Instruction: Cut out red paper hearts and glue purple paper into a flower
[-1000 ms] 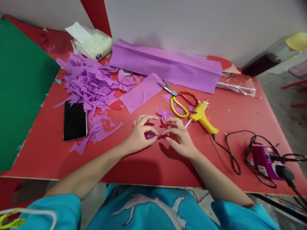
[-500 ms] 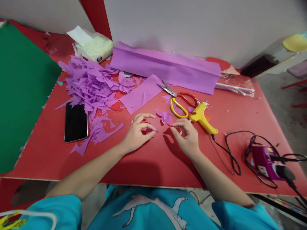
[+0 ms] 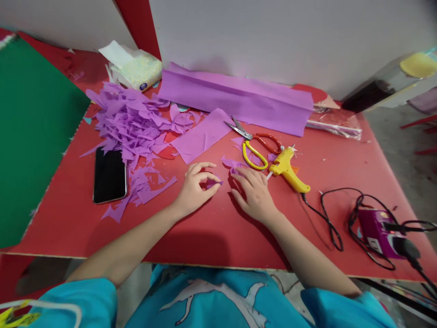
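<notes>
Between thumb and forefinger, my left hand [image 3: 199,188] pinches a small twisted piece of purple paper [image 3: 214,182] just above the table. My right hand [image 3: 253,192] is spread, palm down, with its fingertips at a loose purple paper cutout [image 3: 232,163]; the fingers hide part of that cutout. Beyond my right hand lie scissors [image 3: 251,135] with one red and one yellow handle, blades apart. A yellow glue gun [image 3: 287,168] rests just right of them, a white glue stick showing at its back end.
A heap of cut purple paper [image 3: 129,120] and a black phone [image 3: 109,175] lie at left. A flat purple sheet [image 3: 205,136], a folded purple length [image 3: 235,98] and a tissue pack [image 3: 139,70] sit behind. At right, a cord runs to a purple power socket [image 3: 378,232].
My right hand has opened from a curled pose and moved slightly left and forward, over the loose purple cutout. The left hand keeps its pinch, nearly still.
</notes>
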`<state>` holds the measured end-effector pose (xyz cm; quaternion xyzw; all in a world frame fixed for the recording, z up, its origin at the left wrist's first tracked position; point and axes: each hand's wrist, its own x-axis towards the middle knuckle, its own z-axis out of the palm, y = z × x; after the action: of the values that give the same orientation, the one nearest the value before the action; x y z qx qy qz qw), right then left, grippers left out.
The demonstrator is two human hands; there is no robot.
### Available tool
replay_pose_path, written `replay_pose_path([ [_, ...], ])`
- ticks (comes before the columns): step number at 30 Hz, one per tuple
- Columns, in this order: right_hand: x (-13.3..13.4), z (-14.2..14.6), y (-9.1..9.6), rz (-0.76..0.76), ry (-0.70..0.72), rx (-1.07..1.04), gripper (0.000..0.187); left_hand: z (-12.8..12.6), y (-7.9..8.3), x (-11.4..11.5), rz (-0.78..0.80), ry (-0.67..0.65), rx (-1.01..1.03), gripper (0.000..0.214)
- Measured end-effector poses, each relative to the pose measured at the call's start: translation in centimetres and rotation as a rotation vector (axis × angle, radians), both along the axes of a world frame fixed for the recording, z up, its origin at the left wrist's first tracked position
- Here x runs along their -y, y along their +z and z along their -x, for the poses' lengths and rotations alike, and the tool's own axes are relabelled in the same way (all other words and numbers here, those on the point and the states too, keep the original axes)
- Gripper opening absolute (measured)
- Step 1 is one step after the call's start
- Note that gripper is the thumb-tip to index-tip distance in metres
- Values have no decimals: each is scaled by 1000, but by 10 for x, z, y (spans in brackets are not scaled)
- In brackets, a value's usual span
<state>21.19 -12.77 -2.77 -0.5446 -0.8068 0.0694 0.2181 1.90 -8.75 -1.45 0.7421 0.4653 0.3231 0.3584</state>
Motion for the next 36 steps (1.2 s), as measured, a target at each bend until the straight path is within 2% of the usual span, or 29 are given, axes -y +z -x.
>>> replay_pose_path([
  [3, 0, 2, -1, 80, 88, 36, 35, 0, 1, 0, -32, 19, -66, 3],
  [7, 2, 2, 1, 117, 108, -2, 25, -1, 1, -1, -57, 43, -127, 4],
  [12, 4, -1, 2, 8, 88, -77, 9, -1, 2, -2, -73, 70, -165, 5],
  [15, 5, -2, 1, -59, 23, -130, 6, -1, 1, -2, -93, 72, -193, 4],
  [19, 5, 2, -2, -61, -110, -114, 12, -2, -1, -1, -124, 55, -242, 3],
  [21, 5, 5, -3, -37, -130, -51, 19, -1, -3, 0, -143, 52, -264, 4],
  [26, 5, 8, -5, 0, -49, 21, 22, -1, -6, 1, -181, 53, -298, 5],
  [36, 3, 0, -3, 4, 40, -157, 27, -2, -12, 2, -187, -11, -352, 8],
])
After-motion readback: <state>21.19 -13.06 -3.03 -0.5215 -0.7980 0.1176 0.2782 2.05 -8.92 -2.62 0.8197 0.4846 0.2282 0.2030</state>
